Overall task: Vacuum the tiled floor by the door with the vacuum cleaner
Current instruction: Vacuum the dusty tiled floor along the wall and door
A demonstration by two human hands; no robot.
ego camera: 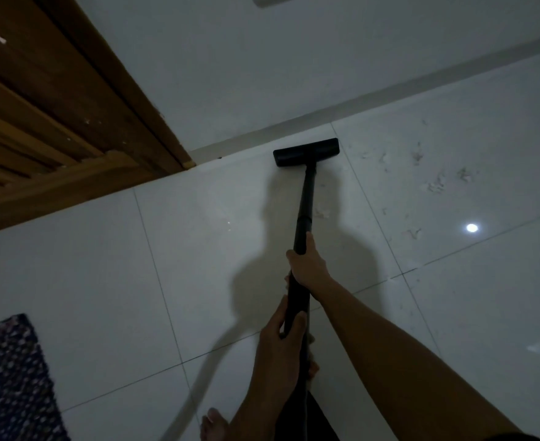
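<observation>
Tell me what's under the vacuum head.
The vacuum head sits on white floor tile by the skirting. Anything beneath it is covered; dirt marks show on tile to its right.

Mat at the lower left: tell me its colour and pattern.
The mat is dark, bluish-black, speckled with small pale dots; head view, the only one.

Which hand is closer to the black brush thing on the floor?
Right. The right hand grips the tube further along, nearer the black floor head. The left hand grips the tube behind it, closer to the person's body.
</observation>
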